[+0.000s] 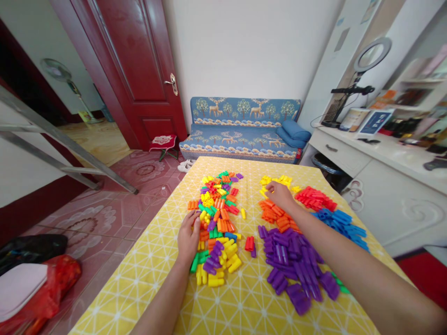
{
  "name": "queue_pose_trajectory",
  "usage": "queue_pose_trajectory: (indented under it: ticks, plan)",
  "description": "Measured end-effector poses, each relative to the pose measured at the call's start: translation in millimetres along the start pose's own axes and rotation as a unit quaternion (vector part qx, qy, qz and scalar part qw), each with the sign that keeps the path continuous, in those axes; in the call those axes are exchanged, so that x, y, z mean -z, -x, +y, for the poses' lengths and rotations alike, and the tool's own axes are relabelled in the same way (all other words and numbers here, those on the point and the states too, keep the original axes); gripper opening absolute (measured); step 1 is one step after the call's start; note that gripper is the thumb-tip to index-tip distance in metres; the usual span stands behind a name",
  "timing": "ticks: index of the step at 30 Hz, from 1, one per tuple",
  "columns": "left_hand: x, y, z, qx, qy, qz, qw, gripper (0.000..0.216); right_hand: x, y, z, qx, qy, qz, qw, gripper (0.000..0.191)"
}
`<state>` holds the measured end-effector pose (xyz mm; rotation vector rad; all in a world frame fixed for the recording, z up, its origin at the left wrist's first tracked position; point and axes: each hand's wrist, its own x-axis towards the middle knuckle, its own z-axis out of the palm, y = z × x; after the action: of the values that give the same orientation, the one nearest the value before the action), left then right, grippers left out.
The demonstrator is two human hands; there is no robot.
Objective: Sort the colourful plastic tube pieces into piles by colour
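Two hands work over a yellow table. Left hand rests with fingers loosely curled on the near edge of the mixed pile, holding nothing that shows. Right hand reaches far, fingers pinched at the yellow pile, just beyond the orange pile; whether it grips a piece I cannot tell.

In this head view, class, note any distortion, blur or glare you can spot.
Head view: wide-angle bending bows the door and ladder at the edges; soft even light, faint shadows under the left hand; the shelves at right look blurred and overbright.
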<state>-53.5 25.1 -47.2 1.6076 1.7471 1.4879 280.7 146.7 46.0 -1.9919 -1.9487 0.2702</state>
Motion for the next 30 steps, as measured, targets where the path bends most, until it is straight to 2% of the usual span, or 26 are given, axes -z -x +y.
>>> queue_pose_trajectory:
  ticks: [3,6,11,16,19,22,27,28,30]
  plan:
    - [0.2,-0.5,-0.3,-0.005,0.004,0.001,1.000,0.034,8.0,-28.4,28.4,-0.086,-0.011,0.013,0.996,0.020]
    - [0.4,-0.5,0.3,-0.008,0.006,0.001,1.000,0.033,5.2,-38.3,49.2,-0.142,-0.020,0.005,0.990,0.026]
    - [1.3,-0.1,5.0,-0.003,0.003,0.001,1.000,0.033,-5.1,-30.9,60.8,-0.167,-0.036,0.019,0.985,0.034]
    - [1.4,-0.5,4.7,-0.002,-0.006,0.000,1.000,0.034,-2.8,-21.1,53.9,-0.164,-0.056,0.086,0.981,0.032]
    - [0.7,-0.7,1.3,-0.004,-0.011,0.000,1.000,0.035,-0.8,-12.5,37.6,-0.130,-0.084,0.126,0.980,0.024]
    - [0.1,-0.8,-1.1,-0.007,-0.011,-0.001,1.000,0.035,-6.6,4.5,8.2,-0.049,-0.131,0.126,0.982,0.028]
    - [0.2,-1.1,-0.8,-0.008,-0.008,0.002,1.000,0.034,-35.0,54.6,-57.3,0.106,-0.211,0.014,0.972,0.023]
    - [0.3,-1.1,-0.3,-0.007,-0.007,0.003,1.000,0.034,-41.7,65.8,-69.7,0.127,-0.221,-0.011,0.967,0.025]
    - [0.7,-1.3,0.7,-0.007,-0.005,0.002,1.000,0.035,-54.6,86.3,-91.2,0.166,-0.235,-0.047,0.957,0.040]
